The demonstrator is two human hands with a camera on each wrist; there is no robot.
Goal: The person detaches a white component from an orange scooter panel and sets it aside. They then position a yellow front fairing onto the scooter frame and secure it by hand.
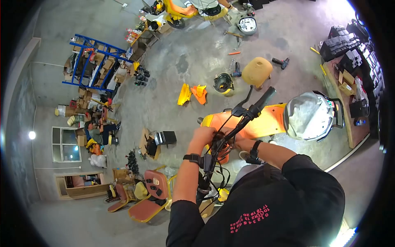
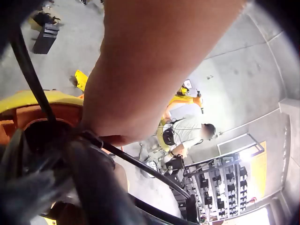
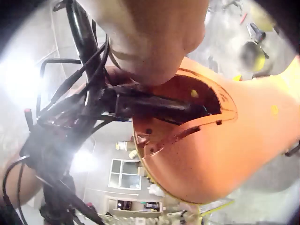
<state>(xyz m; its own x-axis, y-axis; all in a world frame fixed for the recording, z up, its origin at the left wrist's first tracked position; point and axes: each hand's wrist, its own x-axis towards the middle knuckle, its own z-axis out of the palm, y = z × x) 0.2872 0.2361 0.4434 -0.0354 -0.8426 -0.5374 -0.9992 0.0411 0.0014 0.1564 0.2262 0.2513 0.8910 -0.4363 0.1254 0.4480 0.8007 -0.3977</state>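
Note:
Both hands are at the front opening of an orange scooter body [image 3: 201, 159], around its black steering stem [image 3: 159, 105]. My left hand [image 1: 204, 135] is beside the handlebar [image 1: 247, 113], back of the hand up, its fingers hidden behind the stem and cables [image 2: 145, 171]. My right hand [image 3: 150, 51] is bent down over the stem at the rim of the opening, its fingertips out of sight. I cannot tell what either hand holds. Black cables hang loosely around the stem near both hands.
A seat wrapped in clear plastic [image 1: 308, 117] is at the scooter's rear. On the floor lie a tan panel [image 1: 257, 71], a helmet-like bowl [image 1: 223, 83], yellow and orange pieces [image 1: 199, 94] and a drill [image 1: 281, 62]. Red chairs [image 1: 154, 191] stand at the left.

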